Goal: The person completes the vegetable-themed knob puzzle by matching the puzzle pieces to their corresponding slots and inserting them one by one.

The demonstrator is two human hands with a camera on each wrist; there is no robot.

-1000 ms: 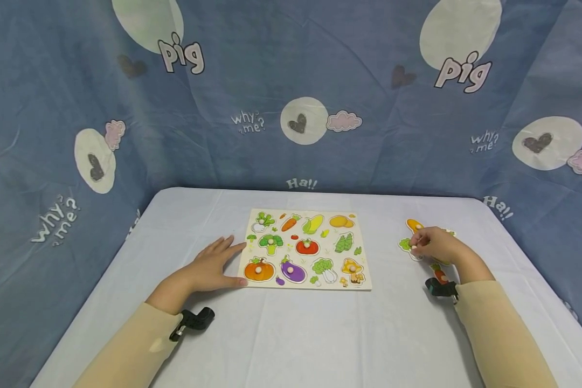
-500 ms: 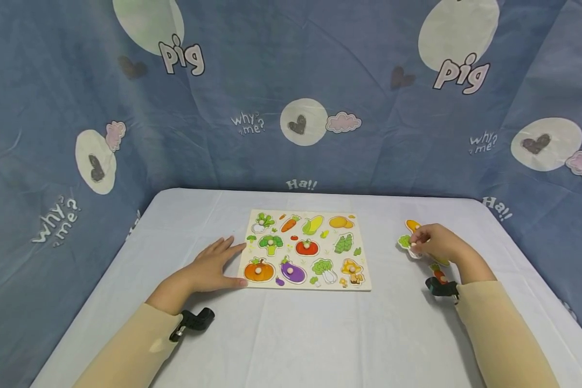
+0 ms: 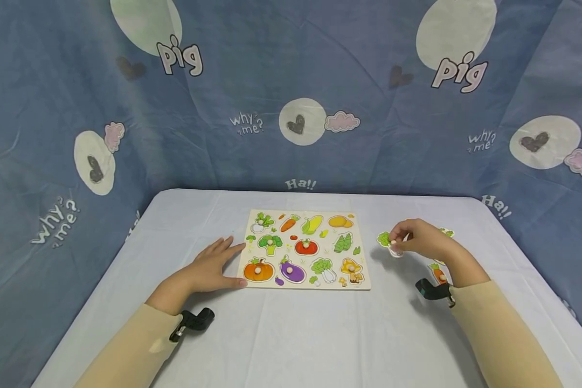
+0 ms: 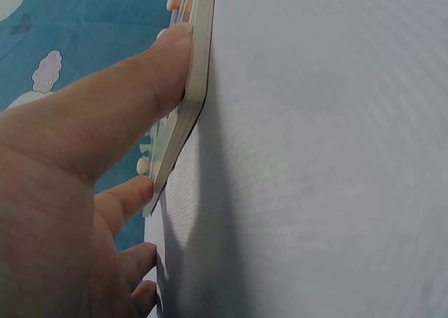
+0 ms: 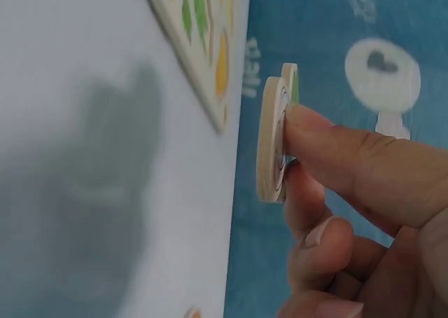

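A wooden vegetable puzzle board [image 3: 283,277] lies flat on the white table. My left hand [image 3: 208,269] is spread at its left side; the thumb [image 4: 140,73] touches the board's edge near the front corner, and the index finger touches farther back. To the right of the board, my right hand [image 3: 422,237] pinches a green-and-white vegetable puzzle piece [image 3: 384,238] above the table. In the right wrist view this piece [image 5: 268,143] is seen nearly edge-on between thumb and fingers. Knobs stand on the pumpkin [image 3: 267,272], eggplant [image 3: 296,274] and tomato [image 3: 312,248] on the board.
A carrot puzzle piece [image 3: 438,274] lies by the right wrist. Behind the right hand shows part of another green-topped piece [image 3: 448,231]; the hand hides more of that spot. A blue printed cloth [image 3: 223,151] hangs around the back and sides of the table.
My right hand has lifted the green-and-white vegetable piece off the table and moved left with it toward the board. The left hand stays in place at the board's edge.
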